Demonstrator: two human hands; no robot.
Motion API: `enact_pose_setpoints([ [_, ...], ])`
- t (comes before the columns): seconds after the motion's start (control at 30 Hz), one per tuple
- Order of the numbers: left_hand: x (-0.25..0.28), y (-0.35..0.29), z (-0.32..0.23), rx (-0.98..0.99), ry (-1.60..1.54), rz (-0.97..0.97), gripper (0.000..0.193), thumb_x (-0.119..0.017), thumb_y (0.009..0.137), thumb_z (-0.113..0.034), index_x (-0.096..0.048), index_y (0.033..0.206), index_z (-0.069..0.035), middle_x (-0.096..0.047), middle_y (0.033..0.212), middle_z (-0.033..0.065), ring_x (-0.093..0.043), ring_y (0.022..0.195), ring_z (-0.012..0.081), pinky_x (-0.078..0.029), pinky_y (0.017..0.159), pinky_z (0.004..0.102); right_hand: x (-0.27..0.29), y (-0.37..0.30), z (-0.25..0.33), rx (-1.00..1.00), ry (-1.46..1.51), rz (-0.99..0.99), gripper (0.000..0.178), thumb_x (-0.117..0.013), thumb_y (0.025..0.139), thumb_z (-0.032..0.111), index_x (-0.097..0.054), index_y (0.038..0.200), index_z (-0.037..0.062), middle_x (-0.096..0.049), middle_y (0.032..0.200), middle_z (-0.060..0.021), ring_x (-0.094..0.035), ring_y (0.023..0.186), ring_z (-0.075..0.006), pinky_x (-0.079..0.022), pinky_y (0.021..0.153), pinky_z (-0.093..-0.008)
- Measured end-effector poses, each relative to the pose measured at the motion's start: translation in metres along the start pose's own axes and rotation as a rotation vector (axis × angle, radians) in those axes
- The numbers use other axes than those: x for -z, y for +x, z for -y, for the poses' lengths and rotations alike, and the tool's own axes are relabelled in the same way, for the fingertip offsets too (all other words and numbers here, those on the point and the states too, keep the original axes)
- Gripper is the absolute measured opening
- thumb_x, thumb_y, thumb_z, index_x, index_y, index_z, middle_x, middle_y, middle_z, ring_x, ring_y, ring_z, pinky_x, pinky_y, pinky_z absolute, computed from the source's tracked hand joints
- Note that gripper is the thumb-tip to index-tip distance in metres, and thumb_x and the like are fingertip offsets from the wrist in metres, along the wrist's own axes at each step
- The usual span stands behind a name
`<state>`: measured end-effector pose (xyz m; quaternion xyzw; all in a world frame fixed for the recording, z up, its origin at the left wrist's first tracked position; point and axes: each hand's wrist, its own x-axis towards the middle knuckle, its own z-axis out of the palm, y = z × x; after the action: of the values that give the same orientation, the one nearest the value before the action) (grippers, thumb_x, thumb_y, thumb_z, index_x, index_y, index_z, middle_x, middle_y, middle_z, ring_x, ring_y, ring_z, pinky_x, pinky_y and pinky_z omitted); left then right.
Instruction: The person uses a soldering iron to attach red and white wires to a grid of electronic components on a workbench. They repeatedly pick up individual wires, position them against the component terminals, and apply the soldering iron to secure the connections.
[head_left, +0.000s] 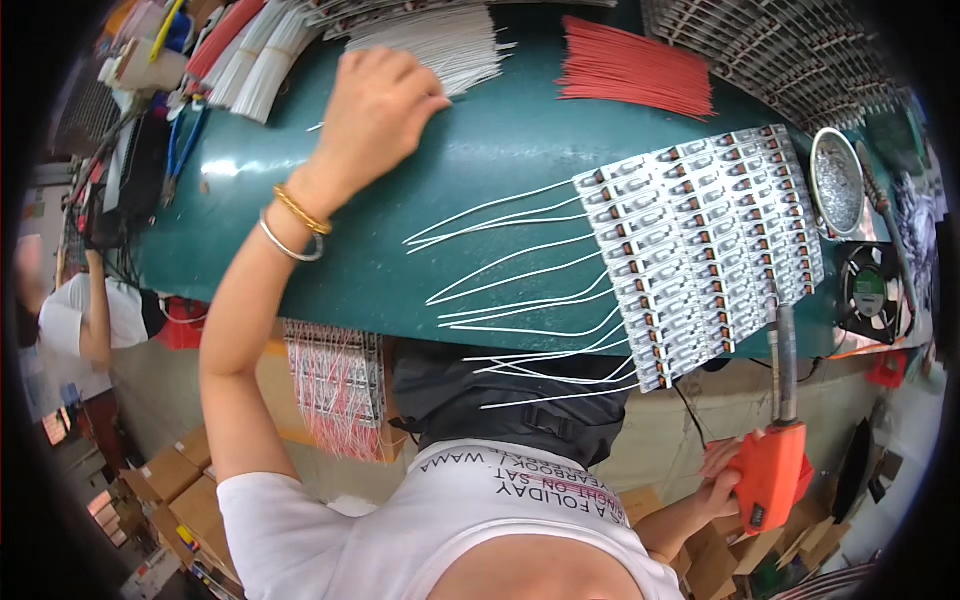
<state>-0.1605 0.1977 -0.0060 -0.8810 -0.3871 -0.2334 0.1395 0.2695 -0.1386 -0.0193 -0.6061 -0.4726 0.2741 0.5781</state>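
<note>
My left hand (378, 105) is at the near edge of a spread of thin white wires (450, 45), its fingers curled together. Whatever lies between those fingertips is hidden. A short white wire end (316, 127) shows beside the wrist. My right hand (718, 482) is closed around a red soldering gun (772, 478), whose metal barrel points away from me. Its tip meets the lower right part of a panel of small silver circuit modules (700, 250). Several long white wires (510, 325) trail from the panel's left edge over the table.
Red wires (635, 68) lie at the back of the green table (350, 270). More module panels (780, 50) stand behind. At right are a metal bowl (837, 182) and a black fan (870, 292). Blue-handled pliers (183, 145) lie left. Another person (80, 320) sits at far left.
</note>
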Motion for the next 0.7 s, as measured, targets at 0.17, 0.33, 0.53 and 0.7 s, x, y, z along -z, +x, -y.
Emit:
enact_pose_setpoints([
  [0.17,-0.016,0.051,-0.010,-0.057,-0.097,-0.037,0.018,-0.075,0.080,-0.016,-0.065,0.094,-0.010,-0.061,0.095,0.0058,-0.056,0.093,0.0271,-0.040,0.084,0.0397,0.056,0.053,0.045,-0.020,-0.308,-0.637,0.080,-0.054,0.089,0.053,-0.045,0.134,-0.0128,-0.058,0.066,-0.0147,-0.055,0.053,-0.0248,-0.047,0.061,-0.0380],
  [0.33,-0.063,0.133,-0.086,-0.292,-0.178,-0.002,0.016,-0.071,0.082,-0.019,-0.065,0.092,-0.008,-0.062,0.095,0.0064,-0.056,0.095,0.0245,-0.041,0.086,0.0381,0.125,0.132,0.162,0.235,-0.753,-0.641,0.066,-0.054,0.096,0.044,-0.048,0.131,-0.0109,-0.054,0.065,-0.0100,-0.050,0.051,-0.0204,-0.044,0.057,-0.0334],
  [0.53,-0.104,0.158,-0.108,-0.208,-0.062,0.018,0.012,-0.071,0.080,-0.016,-0.065,0.077,-0.006,-0.066,0.081,0.0106,-0.059,0.090,0.0269,-0.042,0.082,0.0387,0.183,0.174,0.239,0.335,-0.478,-0.584,0.055,-0.054,0.100,0.035,-0.047,0.132,-0.0098,-0.041,0.060,-0.0027,-0.036,0.046,-0.0128,-0.036,0.049,-0.0258],
  [0.7,-0.078,0.150,-0.097,-0.076,-0.236,0.028,0.016,-0.068,0.083,-0.014,-0.064,0.071,-0.005,-0.068,0.079,0.0119,-0.064,0.075,0.0278,-0.043,0.079,0.0400,0.157,0.149,0.185,0.154,0.295,-0.079,0.047,-0.055,0.103,0.027,-0.045,0.132,-0.0088,-0.031,0.055,0.0033,-0.024,0.041,-0.0064,-0.029,0.042,-0.0194],
])
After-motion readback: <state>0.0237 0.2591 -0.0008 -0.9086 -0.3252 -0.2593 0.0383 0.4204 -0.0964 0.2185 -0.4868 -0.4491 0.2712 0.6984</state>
